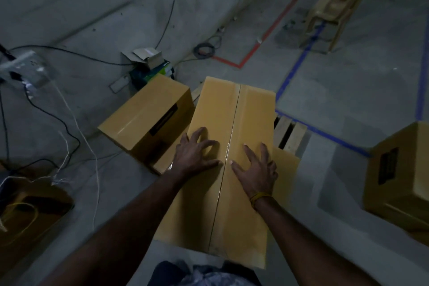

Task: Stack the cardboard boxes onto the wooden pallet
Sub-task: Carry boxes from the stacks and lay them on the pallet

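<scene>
A long taped cardboard box [222, 109] lies in front of me on top of other boxes, its tape seam running away from me. My left hand [195, 153] rests flat on its top left of the seam, fingers spread. My right hand [257, 169] lies flat on the right of the seam, fingers spread too. Neither hand grips anything. A second cardboard box [141, 116] with a black label sits lower at the left, touching the long box. Slats of the wooden pallet [290, 134] show at the right of the stack. Another cardboard box [399, 174] stands on the floor at far right.
Concrete floor with blue tape lines [299, 69] and red tape lines [269, 32]. Cables [76, 132] trail over the floor at left by a power strip [23, 69]. A small open carton [148, 55] lies behind the stack. A plastic chair [334, 9] stands far right.
</scene>
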Demonstrator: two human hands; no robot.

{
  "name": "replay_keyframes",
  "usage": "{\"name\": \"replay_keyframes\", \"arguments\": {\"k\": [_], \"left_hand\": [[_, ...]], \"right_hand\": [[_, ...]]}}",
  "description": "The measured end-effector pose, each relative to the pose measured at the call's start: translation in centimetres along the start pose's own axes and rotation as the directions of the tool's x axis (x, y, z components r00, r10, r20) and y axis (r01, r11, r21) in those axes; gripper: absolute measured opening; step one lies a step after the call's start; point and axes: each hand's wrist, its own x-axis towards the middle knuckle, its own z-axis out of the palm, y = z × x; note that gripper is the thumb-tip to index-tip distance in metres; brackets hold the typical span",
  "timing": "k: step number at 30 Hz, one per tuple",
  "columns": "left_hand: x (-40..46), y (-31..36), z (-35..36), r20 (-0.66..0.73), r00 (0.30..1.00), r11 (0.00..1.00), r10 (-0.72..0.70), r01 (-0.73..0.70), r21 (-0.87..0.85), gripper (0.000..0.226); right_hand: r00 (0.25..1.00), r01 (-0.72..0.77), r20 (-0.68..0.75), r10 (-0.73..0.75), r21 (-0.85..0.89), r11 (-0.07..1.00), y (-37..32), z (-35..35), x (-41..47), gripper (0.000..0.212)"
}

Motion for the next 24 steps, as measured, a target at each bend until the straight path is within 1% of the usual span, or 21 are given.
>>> {"name": "replay_keyframes", "arguments": {"k": [5,11,15,18,22,24], "left_hand": [[6.2,-5.0,-2.3,0.04,0.997,0.998,0.06,-0.061,0.027,0.078],[13.9,-14.3,-2.9,0.085,0.986,0.99,0.143,-0.141,-0.019,0.076],[19.4,-22.4,-2.0,0.129,0.972,0.98,0.198,-0.193,-0.049,0.073],[23.5,-27.6,-1.0,0.163,0.962,0.975,0.221,-0.212,-0.074,0.076],[28.1,-32.6,0.6,0.195,0.946,0.964,0.258,-0.24,-0.11,0.072],[29.8,-34.5,1.7,0.186,0.943,0.961,0.275,-0.262,-0.093,0.07]], "right_hand": [[0.999,-0.051,0.003,0.051,0.024,0.998,-4.5,3.3,4.6,0.075],[0.991,-0.131,0.037,0.129,0.027,0.991,-10.7,10.4,10.0,0.079],[0.975,-0.213,0.081,0.209,0.035,0.977,-15.5,16.6,13.7,0.08],[0.955,-0.276,0.121,0.27,0.034,0.961,-18.3,20.9,16.8,0.08],[0.932,-0.332,0.18,0.315,0.069,0.941,-19.9,26.5,20.0,0.084],[0.926,-0.348,0.18,0.333,0.062,0.935,-20.0,29.2,21.2,0.087]]}}
